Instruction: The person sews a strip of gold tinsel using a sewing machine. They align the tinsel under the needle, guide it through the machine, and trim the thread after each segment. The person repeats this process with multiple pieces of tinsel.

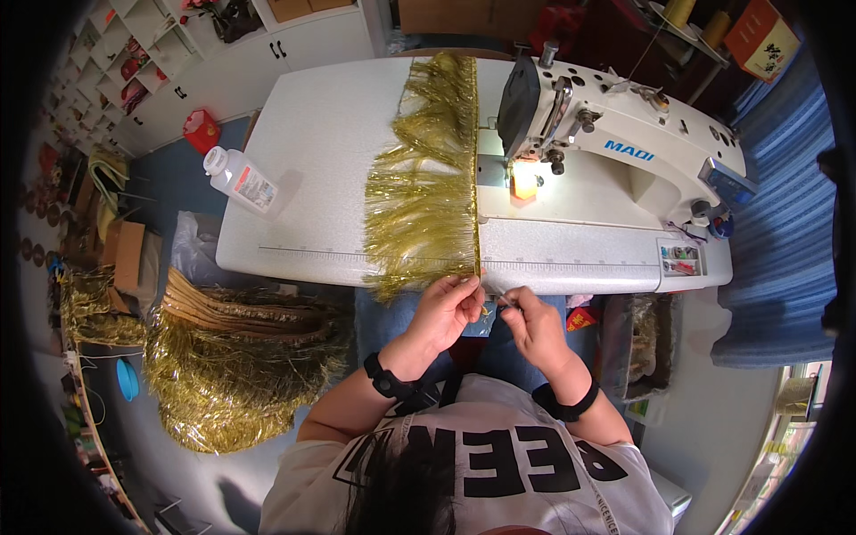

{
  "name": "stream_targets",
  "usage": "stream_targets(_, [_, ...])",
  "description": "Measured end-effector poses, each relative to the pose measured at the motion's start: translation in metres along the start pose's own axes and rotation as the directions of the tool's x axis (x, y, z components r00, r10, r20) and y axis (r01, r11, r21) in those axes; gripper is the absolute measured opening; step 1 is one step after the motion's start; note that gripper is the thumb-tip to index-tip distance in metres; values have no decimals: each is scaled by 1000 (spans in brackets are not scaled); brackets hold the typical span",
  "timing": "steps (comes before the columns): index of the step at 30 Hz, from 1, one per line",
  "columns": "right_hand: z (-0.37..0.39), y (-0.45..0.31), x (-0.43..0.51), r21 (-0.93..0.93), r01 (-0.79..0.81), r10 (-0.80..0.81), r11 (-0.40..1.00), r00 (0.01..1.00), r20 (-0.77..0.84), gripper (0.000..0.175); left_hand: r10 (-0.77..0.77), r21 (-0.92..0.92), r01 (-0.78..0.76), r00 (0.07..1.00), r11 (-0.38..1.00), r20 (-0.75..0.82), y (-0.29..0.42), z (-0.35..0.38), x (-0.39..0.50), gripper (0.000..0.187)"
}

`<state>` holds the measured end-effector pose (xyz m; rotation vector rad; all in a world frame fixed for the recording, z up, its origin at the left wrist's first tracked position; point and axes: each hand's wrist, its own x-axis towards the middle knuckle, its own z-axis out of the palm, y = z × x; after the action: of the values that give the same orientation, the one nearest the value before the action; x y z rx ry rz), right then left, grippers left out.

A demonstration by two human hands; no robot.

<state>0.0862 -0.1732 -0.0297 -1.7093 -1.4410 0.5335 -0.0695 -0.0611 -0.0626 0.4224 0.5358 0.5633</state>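
A length of gold tinsel fringe [428,180] lies across the sewing table [321,134], its bound edge on the right, beside the needle area. My left hand [451,307] pinches the near end of that bound edge at the table's front. Just to its right, my right hand [531,328] has thumb and fingers closed on a small, thin item, too small to name. The white MAQI sewing machine [622,134] stands to the right of the fringe, its lamp lit over the needle plate.
A white plastic bottle [241,180] stands on the table's left part. A big bundle of gold fringe [227,374] hangs at lower left. A small parts tray [682,259] is set into the table's right corner. Thread cones [679,10] stand behind the machine; a blue curtain [782,221] hangs at right.
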Motion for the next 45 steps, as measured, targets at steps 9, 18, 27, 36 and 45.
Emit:
stream_targets(9, [8, 4, 15, -127, -74, 63, 989, 994, -94, 33, -37, -19, 39, 995, 999, 95, -3, -4, 0, 18])
stream_targets(18, [14, 1, 25, -49, -73, 66, 996, 988, -137, 29, -58, 27, 57, 996, 998, 64, -5, -1, 1, 23])
stream_targets(27, [13, 6, 23, -18, -94, 90, 995, 986, -141, 28, -92, 54, 87, 992, 995, 88, -4, 0, 1, 25])
stream_targets(36, [18, 14, 20, 115, -143, 155, 983, 983, -98, 28, -105, -1, 105, 990, 994, 98, -7, 1, 1, 23])
stream_targets(45, [17, 17, 20, 125, -151, 163, 981, 982, -94, 24, -105, 28, 102, 984, 994, 144, -7, 2, -1, 26])
